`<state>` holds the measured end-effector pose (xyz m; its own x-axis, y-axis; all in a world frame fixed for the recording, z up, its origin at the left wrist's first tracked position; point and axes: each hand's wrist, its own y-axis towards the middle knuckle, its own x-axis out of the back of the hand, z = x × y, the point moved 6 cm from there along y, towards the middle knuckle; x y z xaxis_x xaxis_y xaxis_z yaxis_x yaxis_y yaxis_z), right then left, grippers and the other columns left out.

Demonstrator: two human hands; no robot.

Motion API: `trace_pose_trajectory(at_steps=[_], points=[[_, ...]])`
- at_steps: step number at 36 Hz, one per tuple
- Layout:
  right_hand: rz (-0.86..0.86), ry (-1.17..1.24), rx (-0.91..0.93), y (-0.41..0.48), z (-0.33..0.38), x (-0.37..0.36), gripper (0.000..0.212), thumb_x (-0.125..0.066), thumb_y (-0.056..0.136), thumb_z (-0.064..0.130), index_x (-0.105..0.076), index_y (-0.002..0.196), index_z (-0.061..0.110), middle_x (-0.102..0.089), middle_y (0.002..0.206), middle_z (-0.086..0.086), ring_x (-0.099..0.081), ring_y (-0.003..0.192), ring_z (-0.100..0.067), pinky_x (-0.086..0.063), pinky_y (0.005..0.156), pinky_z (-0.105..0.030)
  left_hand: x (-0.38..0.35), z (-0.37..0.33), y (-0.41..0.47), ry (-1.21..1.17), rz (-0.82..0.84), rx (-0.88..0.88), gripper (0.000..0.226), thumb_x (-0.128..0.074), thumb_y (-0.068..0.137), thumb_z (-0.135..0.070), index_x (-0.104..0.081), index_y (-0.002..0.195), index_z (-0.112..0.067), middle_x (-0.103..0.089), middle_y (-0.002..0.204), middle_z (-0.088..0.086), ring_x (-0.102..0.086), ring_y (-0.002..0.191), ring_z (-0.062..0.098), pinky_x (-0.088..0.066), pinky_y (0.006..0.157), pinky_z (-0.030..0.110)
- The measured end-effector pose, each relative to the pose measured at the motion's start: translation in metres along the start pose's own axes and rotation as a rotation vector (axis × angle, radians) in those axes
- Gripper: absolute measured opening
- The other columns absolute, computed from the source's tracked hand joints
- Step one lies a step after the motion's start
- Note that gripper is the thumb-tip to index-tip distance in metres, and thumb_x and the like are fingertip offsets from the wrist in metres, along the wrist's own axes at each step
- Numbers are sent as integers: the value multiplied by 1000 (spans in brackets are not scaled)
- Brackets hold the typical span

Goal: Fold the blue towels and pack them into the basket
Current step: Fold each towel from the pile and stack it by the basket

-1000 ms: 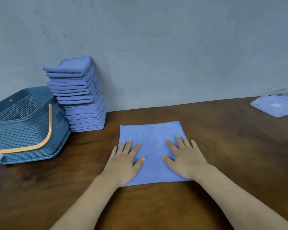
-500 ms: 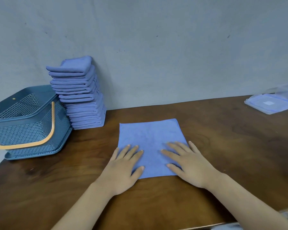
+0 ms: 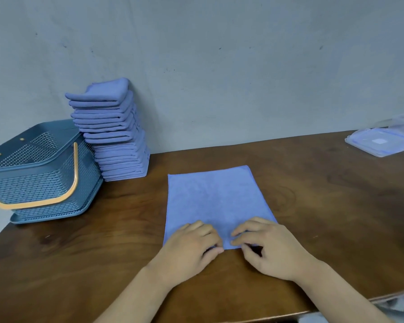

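Lying flat near the front edge of the wooden table [image 3: 324, 206], the blue towel [image 3: 216, 199] is spread as one smooth rectangle, its far edge pointing toward the wall [image 3: 219, 78]. A second ago both palms lay flat on it with straight fingers; they have since slid back to the near hem. Now the left hand [image 3: 191, 245] and the right hand [image 3: 268, 248] sit side by side there, nearly touching. Their fingers are curled down onto the cloth and the thumbs are tucked at the edge, so each appears to pinch the hem. That reads as smoothing finished and a fold about to start, probably by carrying the near edge toward the far one. Well apart at the far left, a tall stack of folded towels [image 3: 117, 141] leans against the wall. Just beside it stands the basket [image 3: 33, 183] with its orange handle [image 3: 74, 164] swung down; none of the visible towels is packed yet. A clear plastic lid [image 3: 380, 142] lies at the far right. No brand or writing can be read; the pale square patch on the lid is too small to make out.
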<state>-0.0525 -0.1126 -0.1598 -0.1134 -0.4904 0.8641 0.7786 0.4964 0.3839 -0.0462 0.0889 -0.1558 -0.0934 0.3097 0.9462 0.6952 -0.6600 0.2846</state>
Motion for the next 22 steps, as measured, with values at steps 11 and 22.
trace_pose_trajectory(at_steps=[11,22], points=[[-79,-137,-95,7,-6,3,19,-60,95,42,-72,109,41,-66,114,28,-58,106,3,-53,83,-22,-3,2,10,-61,10,125,25,-40,109,-58,-49,103,-36,-49,101,-20,-46,95,4,-41,92,26],[-25,-78,-149,-19,-48,24,29,-73,97,28,-72,123,40,-64,128,30,-56,121,9,-43,97,-9,0,23,-14,100,-92,207,29,-42,106,-48,-66,117,-37,-59,114,-18,-58,105,9,-48,90,29]])
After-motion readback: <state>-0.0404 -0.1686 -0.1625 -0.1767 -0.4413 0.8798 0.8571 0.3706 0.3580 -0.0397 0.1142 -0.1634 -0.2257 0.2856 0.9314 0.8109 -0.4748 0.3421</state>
